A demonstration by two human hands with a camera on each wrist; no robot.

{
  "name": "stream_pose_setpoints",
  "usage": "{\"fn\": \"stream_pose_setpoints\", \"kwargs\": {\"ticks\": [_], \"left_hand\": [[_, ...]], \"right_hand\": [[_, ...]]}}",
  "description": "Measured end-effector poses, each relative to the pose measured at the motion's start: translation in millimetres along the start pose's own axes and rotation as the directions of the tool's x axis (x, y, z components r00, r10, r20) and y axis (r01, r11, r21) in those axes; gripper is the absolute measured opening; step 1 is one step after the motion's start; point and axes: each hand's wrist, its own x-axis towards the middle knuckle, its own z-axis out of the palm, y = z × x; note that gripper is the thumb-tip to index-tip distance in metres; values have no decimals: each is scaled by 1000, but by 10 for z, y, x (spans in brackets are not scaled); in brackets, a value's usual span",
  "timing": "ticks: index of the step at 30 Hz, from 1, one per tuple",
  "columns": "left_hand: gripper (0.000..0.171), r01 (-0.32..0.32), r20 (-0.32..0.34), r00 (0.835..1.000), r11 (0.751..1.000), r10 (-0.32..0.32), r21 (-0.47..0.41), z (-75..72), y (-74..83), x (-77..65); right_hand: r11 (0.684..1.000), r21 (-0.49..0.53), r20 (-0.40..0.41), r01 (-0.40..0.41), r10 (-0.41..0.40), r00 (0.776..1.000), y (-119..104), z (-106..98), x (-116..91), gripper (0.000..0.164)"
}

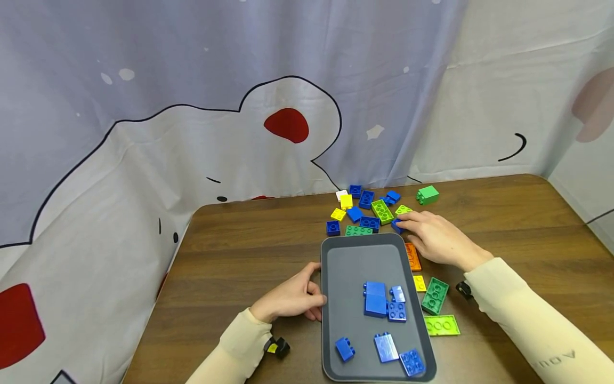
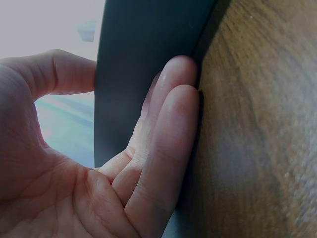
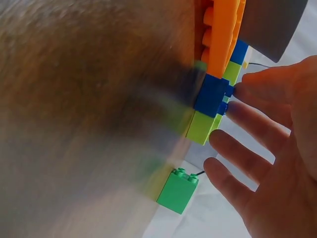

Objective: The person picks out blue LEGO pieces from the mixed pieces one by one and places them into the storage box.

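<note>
In the head view a dark grey tray (image 1: 350, 261) holds several blue building bricks, among them a large one (image 1: 375, 298) and a small one (image 1: 344, 349). My left hand (image 1: 295, 293) grips the tray's left side. The left wrist view has the thumb (image 2: 64, 74) at the rim and the fingers (image 2: 171, 134) against the outer wall, low by the tabletop. Beyond the tray's far right corner my right hand (image 1: 438, 237) reaches over loose bricks. Its loosely bent fingers (image 3: 255, 124) are right at the studs of a blue brick (image 3: 210, 96), with a lime brick (image 3: 199, 128) beside it.
Blue, yellow, lime and green bricks lie behind the tray. Along its right side are an orange brick (image 1: 412, 257), a small yellow one (image 1: 419, 283), a green one (image 1: 435, 296) and a lime one (image 1: 442, 325). A green brick (image 1: 427, 195) stands near the table's back edge, before a curtain (image 1: 374, 80).
</note>
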Motion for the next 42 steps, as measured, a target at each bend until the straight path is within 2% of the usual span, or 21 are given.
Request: {"fn": "stream_pose_setpoints", "kwargs": {"ticks": [7,15,26,35,42], "left_hand": [[82,5,1,1000,1000,-5,8,-6,10,-18],[81,6,4,1000,1000,-6,12,-5,17,-24],[83,3,4,1000,1000,-3,5,1,9,-8],[85,1,5,1000,1000,-1,6,-10,-6,2],[84,0,7,1000,1000,0,12,-19,-8,2]], "right_hand": [[998,-12,-6,-69,69,998,8,-56,-78,29],[982,-39,8,-184,185,983,22,-128,-187,25],[975,-56,-29,-214,212,977,37,-142,-420,17],[970,-49,-20,-236,236,972,-3,-160,-590,21],[971,-100,-42,-216,212,976,-84,-172,-706,27]]}}
